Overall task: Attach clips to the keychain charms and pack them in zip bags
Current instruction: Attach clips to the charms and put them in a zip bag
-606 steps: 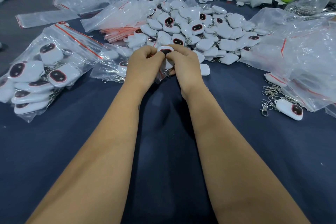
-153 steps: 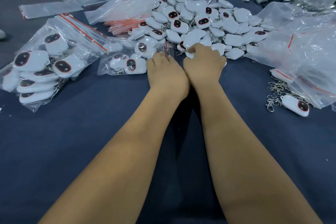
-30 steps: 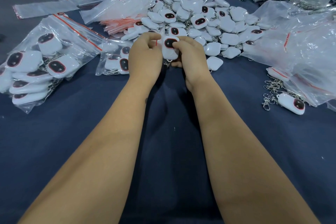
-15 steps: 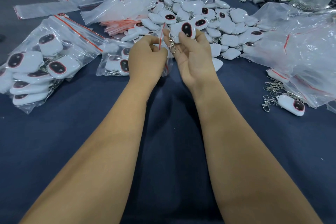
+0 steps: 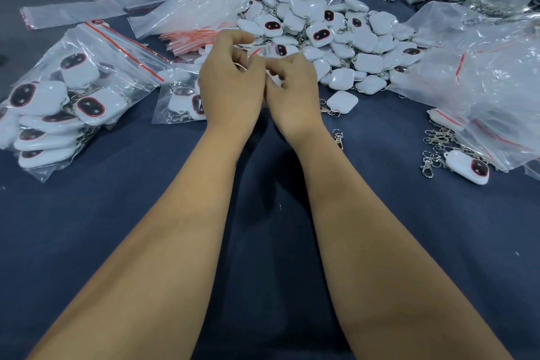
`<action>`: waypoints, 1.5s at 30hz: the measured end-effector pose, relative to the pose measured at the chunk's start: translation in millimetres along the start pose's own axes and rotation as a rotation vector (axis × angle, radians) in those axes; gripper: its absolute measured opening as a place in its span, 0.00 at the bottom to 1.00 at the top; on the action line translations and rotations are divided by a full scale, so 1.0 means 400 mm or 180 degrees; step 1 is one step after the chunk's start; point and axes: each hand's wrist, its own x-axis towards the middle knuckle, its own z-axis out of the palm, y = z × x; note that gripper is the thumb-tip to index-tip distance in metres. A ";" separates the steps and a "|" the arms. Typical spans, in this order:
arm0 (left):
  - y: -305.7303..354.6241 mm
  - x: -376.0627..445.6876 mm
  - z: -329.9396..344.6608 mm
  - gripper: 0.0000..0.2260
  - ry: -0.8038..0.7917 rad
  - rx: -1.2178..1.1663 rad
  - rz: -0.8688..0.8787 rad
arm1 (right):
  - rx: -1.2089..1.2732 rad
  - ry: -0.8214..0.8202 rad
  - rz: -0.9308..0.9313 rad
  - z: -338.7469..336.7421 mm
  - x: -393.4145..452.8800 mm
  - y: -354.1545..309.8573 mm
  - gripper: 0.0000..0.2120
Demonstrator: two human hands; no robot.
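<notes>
Above worktop (image 5: 263,242), left hand (image 5: 230,88) and right hand (image 5: 292,90) pinch small zip bag (image 5: 267,51), charm (image 5: 281,50) inside; loose grip risks spilling it.

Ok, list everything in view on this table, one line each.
loose charms: many, white with dark faces, heaped centre back
big filled zip bag: one, clear with red strip, left
small filled zip bag: one, clear, beside left hand
empty zip bags: stack, clear and red, back left
large plastic bags: several, clear, right
metal clips: cluster, silver, right
single charm: one, white, by the clips
table: one, dark blue
left hand: pinching a small clear bag
right hand: pinching the same bag
</notes>
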 end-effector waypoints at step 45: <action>-0.027 0.002 0.003 0.14 -0.0609 0.1742 -0.0074 | 0.1517 0.0721 0.0821 -0.029 0.016 0.030 0.18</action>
